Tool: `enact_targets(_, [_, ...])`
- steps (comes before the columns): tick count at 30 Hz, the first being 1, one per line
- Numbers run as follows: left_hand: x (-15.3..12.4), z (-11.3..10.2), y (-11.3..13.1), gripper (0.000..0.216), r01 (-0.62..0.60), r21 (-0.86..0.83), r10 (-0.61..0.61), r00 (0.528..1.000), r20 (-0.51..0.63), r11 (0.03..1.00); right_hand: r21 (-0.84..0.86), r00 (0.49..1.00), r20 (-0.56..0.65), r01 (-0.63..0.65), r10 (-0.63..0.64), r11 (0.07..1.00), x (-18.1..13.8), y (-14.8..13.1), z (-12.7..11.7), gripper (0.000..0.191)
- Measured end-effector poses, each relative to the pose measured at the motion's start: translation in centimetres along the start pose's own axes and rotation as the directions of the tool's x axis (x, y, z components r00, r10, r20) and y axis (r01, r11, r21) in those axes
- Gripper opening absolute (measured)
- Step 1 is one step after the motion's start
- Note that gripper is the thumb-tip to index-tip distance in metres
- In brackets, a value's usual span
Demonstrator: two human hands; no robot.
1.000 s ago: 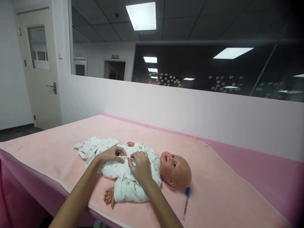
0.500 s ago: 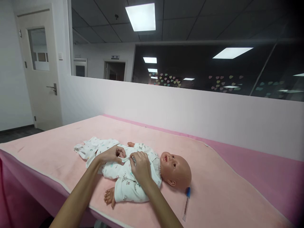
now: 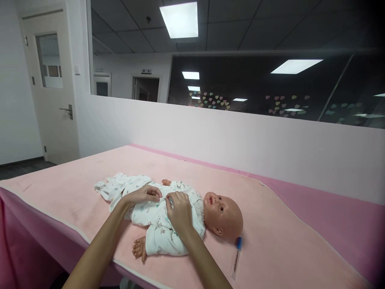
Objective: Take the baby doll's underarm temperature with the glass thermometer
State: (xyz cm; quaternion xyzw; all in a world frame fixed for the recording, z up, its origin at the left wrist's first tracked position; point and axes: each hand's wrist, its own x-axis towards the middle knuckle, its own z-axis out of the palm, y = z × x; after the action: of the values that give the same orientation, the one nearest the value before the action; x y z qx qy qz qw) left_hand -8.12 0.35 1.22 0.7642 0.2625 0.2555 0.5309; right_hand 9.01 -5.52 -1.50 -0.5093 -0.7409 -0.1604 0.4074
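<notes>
A baby doll lies on its back on a pink mat, head to the right. It wears a white patterned romper. My left hand pinches a thin white tie of the romper over the doll's belly. My right hand rests on the doll's chest, fingers closed on the other end of the tie. The two hands nearly touch at the fingertips.
A blue-capped pen lies on the mat just right of the doll's head, near the front edge. A low pink wall runs behind the table. A white door stands at the far left.
My hands have drawn closer together over the doll's belly, and the stretch of tie between them has shortened. The doll has not moved.
</notes>
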Motion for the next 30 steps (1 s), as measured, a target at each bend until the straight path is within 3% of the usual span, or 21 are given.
enact_targets(5, [0.2,0.2,-0.3,0.019,-0.025,0.052,0.03,0.994,-0.109,0.998,-0.007,1.0,-0.019,0.023,-0.023,1.0,0.0,0.0,0.0,0.01])
enact_targets(23, [0.2,-0.8,-1.2,0.023,-0.117,0.129,0.109,0.992,0.068,0.985,0.02,1.0,-0.003,0.014,-0.014,1.0,0.0,-0.1,-0.2,0.012])
enact_targets(30, [0.2,-0.7,-1.0,0.024,-0.052,0.134,0.054,0.999,-0.006,0.99,0.008,1.0,-0.023,0.016,-0.016,1.0,0.0,0.0,0.0,0.011])
